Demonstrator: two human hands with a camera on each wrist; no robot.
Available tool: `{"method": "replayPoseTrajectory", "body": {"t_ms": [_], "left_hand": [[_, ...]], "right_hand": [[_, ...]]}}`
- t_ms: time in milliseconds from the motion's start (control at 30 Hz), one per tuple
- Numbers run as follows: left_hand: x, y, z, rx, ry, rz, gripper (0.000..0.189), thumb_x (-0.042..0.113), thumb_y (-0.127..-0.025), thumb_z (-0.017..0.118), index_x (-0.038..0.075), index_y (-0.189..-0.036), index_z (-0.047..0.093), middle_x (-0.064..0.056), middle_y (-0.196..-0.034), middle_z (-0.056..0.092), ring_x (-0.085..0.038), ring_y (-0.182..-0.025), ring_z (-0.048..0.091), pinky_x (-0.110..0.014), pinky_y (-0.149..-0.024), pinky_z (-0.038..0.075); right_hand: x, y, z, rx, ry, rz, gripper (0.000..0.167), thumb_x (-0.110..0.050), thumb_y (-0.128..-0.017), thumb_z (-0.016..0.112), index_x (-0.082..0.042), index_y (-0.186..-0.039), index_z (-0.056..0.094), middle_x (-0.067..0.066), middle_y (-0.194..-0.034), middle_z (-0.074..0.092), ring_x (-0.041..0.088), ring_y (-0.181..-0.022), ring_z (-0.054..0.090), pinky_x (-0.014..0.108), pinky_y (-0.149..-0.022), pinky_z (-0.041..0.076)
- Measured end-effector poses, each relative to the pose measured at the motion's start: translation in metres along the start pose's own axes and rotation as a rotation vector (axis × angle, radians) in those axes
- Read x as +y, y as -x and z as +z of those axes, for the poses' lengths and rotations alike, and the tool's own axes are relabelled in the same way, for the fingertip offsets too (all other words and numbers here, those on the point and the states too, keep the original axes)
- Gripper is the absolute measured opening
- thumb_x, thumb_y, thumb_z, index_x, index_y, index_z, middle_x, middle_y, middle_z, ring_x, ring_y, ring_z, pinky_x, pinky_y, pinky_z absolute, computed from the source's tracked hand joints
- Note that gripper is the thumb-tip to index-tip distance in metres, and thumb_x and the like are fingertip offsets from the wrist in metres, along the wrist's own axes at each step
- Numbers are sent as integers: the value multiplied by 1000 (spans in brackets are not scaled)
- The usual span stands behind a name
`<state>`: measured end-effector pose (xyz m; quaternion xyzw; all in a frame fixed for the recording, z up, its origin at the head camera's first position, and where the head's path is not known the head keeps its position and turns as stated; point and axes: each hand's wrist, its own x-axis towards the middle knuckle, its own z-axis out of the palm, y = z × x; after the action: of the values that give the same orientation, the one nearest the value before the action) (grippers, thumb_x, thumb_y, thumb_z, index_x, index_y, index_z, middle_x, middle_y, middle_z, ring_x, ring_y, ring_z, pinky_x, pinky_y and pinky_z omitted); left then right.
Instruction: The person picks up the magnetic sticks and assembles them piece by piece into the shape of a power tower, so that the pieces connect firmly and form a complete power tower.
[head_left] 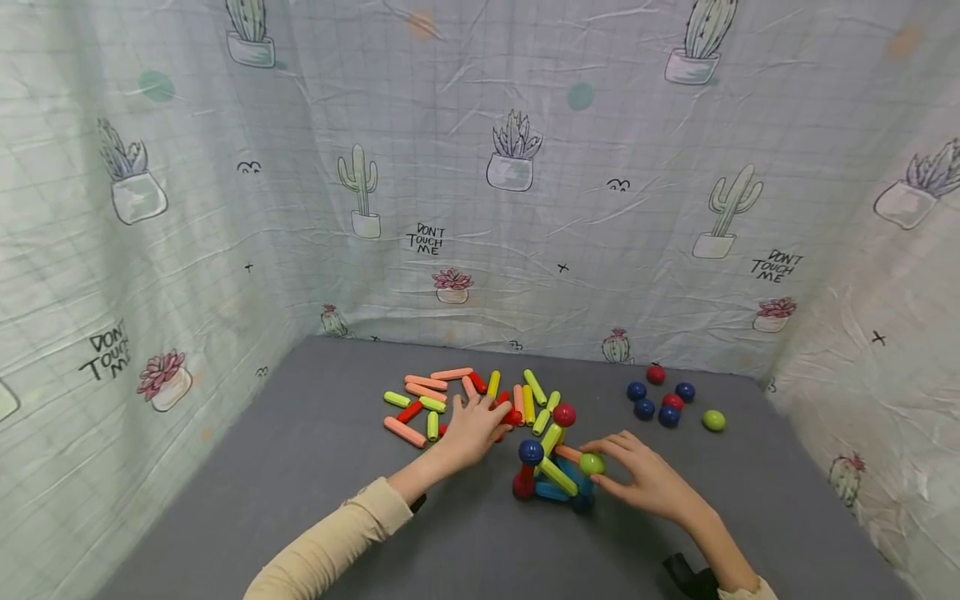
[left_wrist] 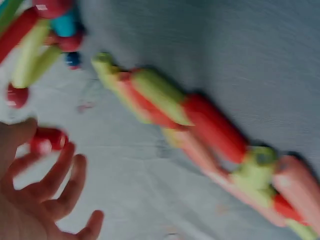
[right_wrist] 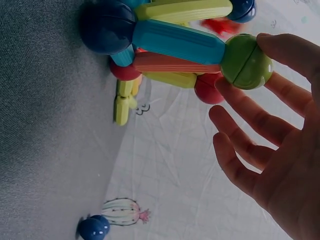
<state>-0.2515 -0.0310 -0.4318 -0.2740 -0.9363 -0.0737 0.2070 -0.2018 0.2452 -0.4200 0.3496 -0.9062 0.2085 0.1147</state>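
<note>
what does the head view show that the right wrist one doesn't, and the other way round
Only the head view: the left hand, the loose green ball and the cloth's "don't touch me" lettering.

Only the right wrist view: the palm side of the right hand and a seam line around the pinched green ball.

Both: that hand pinching that ball, the rod-and-ball structure and the cactus-print cloth.

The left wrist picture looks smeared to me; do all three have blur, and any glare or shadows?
Left wrist: blurred throughout, a thick red stick soft-edged; right wrist: the green ball and fingers look fairly crisp, a red shape behind is smeared, and the blue balls carry small glints; head: clearer, with a soft shadow on the gray tabletop beside the left sleeve.
</note>
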Motion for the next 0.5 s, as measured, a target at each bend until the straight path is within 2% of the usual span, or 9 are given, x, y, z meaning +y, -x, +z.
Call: {"method": "replayPoseTrajectory", "body": {"t_ms": [133,200,267,367,433,500], "left_hand": [[12,1,-20,152,115,45,28,31,-85,57,15,-108,57,-2,-86,59,-17,-77,54,-39,-69,35],[16,1,-33,191,157,81,29,32,-85,58,15,-109,58,0,-86,59,-15,-78,55,-44,-76,38],[18,3,-45,183,187,125,28,32,-84,59,16,-107,59,1,-84,58,-13,-76,53,-45,-77,39],[19,5,-57,126,228,198,25,32,-82,61,19,-103,62,3,-83,57,-11,-76,49,-39,-78,38],[18,6,-60,90,232,252,26,33,-81,61,20,-103,64,4,-85,58,-10,-76,47,-31,-72,35],[19,6,-61,66,217,293,27,33,-81,61,21,-105,64,5,-86,59,-10,-76,45,-27,-71,32]], "right_hand": [[-1,-1,1,-15,-13,4,36,-21,-76,70,-21,-111,59,-14,-103,57,5,-92,48,31,-73,48],[0,-1,0,-13,-18,2,36,-21,-76,70,-20,-110,60,-14,-103,57,7,-92,50,31,-74,48],[0,-2,0,-12,-24,-2,36,-20,-76,70,-20,-110,60,-14,-102,58,8,-91,51,31,-73,48],[1,-2,0,-13,-22,-16,35,-19,-76,69,-18,-110,60,-13,-100,58,7,-90,50,30,-72,48],[2,-3,0,-12,-25,-34,34,-19,-76,69,-17,-109,60,-13,-99,58,6,-88,50,29,-71,48],[3,-5,0,-13,-28,-53,33,-19,-76,69,-16,-108,60,-13,-97,58,5,-87,49,28,-70,48]]}}
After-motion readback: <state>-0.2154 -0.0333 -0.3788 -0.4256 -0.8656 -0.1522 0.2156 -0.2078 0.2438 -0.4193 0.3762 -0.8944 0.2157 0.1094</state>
